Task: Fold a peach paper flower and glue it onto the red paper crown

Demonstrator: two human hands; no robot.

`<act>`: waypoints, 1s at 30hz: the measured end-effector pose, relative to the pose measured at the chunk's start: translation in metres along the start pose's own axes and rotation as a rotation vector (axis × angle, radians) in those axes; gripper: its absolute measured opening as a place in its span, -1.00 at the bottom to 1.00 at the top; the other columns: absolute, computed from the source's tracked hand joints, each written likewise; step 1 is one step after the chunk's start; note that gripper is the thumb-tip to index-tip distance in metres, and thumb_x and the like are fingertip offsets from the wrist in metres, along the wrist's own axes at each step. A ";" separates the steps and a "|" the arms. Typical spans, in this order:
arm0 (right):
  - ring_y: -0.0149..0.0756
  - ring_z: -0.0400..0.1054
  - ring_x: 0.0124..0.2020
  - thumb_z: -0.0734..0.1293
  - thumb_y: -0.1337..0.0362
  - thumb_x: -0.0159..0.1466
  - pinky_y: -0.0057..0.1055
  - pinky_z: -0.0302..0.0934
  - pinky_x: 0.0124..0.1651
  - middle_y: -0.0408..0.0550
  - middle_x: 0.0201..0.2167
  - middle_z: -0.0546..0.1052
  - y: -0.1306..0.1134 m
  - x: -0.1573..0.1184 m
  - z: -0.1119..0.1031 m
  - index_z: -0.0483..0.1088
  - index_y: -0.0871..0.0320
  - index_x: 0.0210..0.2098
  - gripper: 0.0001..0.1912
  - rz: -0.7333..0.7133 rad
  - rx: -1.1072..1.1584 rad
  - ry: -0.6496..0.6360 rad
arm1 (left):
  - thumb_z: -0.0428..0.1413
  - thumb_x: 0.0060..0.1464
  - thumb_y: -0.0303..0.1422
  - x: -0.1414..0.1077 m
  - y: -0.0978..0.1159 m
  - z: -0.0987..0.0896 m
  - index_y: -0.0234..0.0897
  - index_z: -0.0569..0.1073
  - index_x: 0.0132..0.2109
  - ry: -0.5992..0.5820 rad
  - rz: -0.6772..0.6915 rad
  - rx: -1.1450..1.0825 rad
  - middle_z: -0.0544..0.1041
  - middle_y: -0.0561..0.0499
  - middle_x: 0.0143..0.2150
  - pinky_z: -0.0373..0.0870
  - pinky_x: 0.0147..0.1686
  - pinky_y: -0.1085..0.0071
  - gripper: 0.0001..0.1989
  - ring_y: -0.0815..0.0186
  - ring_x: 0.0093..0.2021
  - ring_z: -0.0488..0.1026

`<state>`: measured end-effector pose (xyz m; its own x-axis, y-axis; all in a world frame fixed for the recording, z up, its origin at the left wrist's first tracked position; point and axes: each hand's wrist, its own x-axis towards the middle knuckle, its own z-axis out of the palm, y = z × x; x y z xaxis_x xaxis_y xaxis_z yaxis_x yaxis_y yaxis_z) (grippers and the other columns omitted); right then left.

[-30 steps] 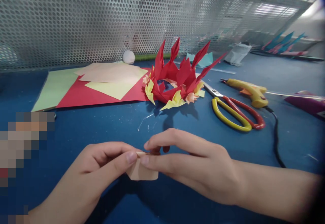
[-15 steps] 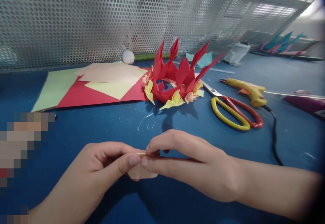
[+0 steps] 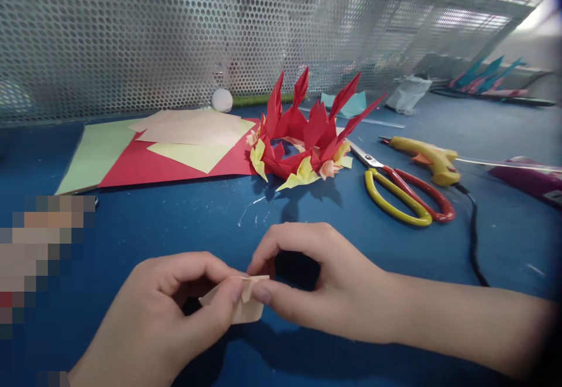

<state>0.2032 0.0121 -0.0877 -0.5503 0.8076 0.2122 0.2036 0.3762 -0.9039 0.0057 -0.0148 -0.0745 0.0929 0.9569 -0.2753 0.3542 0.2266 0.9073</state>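
Between my hands, just above the blue table, is a small folded piece of pale peach paper [image 3: 249, 312]. My left hand [image 3: 175, 299] pinches its left part between thumb and bent fingers. From the other side, my right hand [image 3: 325, 281] has its thumb and forefinger closed on the upper right edge, where a small folded flap shows. The fingers partly cover the paper. Beyond the hands stands a red folded-paper crown [image 3: 302, 135] with tall points and yellow and peach paper flowers round its base.
Sheets of peach paper [image 3: 188, 126], red paper [image 3: 132, 167] and green paper [image 3: 94, 147] lie at the back left. Right of the crown are scissors [image 3: 395, 191] with yellow and red handles and a yellow glue gun [image 3: 424, 153] with a black cord. A perforated metal panel [image 3: 153, 36] stands behind.
My right hand's fingers have arched up and its thumb has shifted slightly right and down. The left hand has tilted a little lower, and more of the peach paper shows.
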 end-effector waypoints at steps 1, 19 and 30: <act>-0.44 0.48 -0.44 0.47 0.35 0.25 -0.61 0.40 -0.34 -0.12 -0.46 0.60 0.000 0.000 0.000 0.53 0.22 -0.37 -0.92 0.048 0.030 -0.010 | 0.29 -0.11 -0.23 0.000 -0.001 0.000 -0.01 0.64 -0.61 0.000 0.004 -0.009 0.65 0.19 -0.60 0.43 -0.46 0.67 -0.82 0.37 -0.51 0.56; -0.47 0.40 -0.49 0.56 0.27 0.22 -0.60 0.30 -0.43 -0.17 -0.49 0.54 0.004 -0.004 0.002 0.45 0.19 -0.45 -0.75 0.149 0.286 0.053 | 0.36 -0.18 -0.19 0.001 0.000 0.001 -0.05 0.68 -0.52 -0.023 -0.026 -0.048 0.64 0.13 -0.55 0.40 -0.48 0.55 -0.90 0.31 -0.48 0.50; -0.47 0.57 -0.29 0.45 0.45 0.35 -0.59 0.46 -0.12 -0.22 -0.31 0.67 0.003 -0.010 0.000 0.53 0.09 -0.23 -0.88 -0.289 -0.186 0.192 | 0.27 -0.05 -0.18 0.003 0.001 0.003 -0.01 0.65 -0.55 -0.051 0.037 -0.066 0.65 0.16 -0.50 0.44 -0.34 0.57 -0.82 0.30 -0.39 0.55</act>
<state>0.2088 0.0053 -0.0925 -0.4486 0.7198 0.5298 0.2149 0.6622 -0.7178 0.0088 -0.0125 -0.0754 0.1529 0.9546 -0.2556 0.2879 0.2044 0.9356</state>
